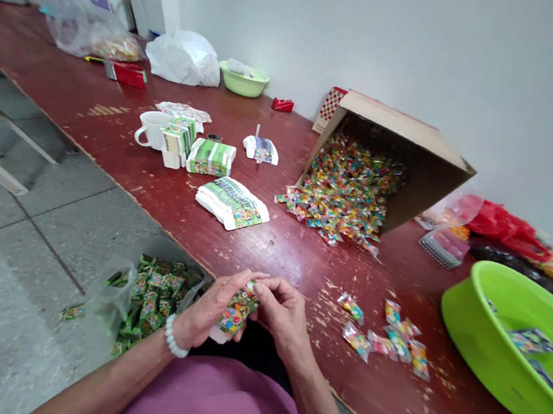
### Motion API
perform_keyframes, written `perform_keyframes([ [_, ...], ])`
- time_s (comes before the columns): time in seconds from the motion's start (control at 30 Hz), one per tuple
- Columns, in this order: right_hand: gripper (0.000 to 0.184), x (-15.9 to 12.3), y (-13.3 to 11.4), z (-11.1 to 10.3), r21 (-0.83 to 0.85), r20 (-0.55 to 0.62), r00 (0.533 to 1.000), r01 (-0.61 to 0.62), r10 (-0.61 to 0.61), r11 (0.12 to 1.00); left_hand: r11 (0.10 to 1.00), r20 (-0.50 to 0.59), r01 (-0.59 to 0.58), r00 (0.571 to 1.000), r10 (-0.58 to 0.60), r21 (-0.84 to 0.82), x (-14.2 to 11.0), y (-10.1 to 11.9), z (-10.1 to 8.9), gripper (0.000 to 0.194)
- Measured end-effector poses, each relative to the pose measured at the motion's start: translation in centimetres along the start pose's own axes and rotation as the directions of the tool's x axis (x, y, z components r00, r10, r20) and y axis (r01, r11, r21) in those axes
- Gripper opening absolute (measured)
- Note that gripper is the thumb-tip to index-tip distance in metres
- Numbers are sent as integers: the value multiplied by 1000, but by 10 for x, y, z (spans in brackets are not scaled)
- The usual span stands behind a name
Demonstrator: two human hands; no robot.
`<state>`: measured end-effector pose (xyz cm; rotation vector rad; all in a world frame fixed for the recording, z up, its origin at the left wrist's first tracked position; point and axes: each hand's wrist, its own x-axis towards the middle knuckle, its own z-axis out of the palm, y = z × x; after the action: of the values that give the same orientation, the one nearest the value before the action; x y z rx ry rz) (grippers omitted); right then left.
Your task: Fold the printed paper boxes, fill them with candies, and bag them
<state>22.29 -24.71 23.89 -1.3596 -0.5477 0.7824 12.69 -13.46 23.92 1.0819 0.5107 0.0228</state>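
Observation:
Between my hands, over the table's front edge, is a small green candy box [237, 315] with a colourful print and a white flap at its lower end. My left hand [208, 306], with a pale bead bracelet at the wrist, is closed around the box's left side. The thumb and fingers of my right hand [286, 316] grip its upper right end. Beyond them lies a stack of flat printed cartons [234, 203]. Several wrapped candies [355, 341] lie on the table to the right of my right hand.
A tipped cardboard box [430, 145] spills wrapped candies [344, 188] onto the red table [158, 186]. A green basin [473, 325] stands at right. Banded carton bundles [212, 157] sit by a white mug [153, 130]. Below left, a bag holds filled green packs [157, 300].

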Motion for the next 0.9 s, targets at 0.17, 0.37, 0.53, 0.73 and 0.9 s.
perform_keyframes([
  [0.17,20,3,-5,-7,-422,49,930,350,-364,836,996,-17,-91,996,91,8,1,-4,-2,56],
  [0.37,17,1,-5,-10,-507,205,880,470,-428,723,996,-74,-71,995,67,-56,7,-14,-1,51],
  [0.53,27,45,5,-46,-674,164,951,301,-261,674,981,-64,-51,997,39,-189,19,0,3,53],
  [0.73,47,157,-4,-124,-944,-100,932,22,-349,329,976,-160,-122,983,93,-183,35,18,-9,45],
  [0.9,46,175,9,-132,-988,-63,950,-15,-307,156,986,-242,-165,957,159,-6,40,16,-30,48],
])
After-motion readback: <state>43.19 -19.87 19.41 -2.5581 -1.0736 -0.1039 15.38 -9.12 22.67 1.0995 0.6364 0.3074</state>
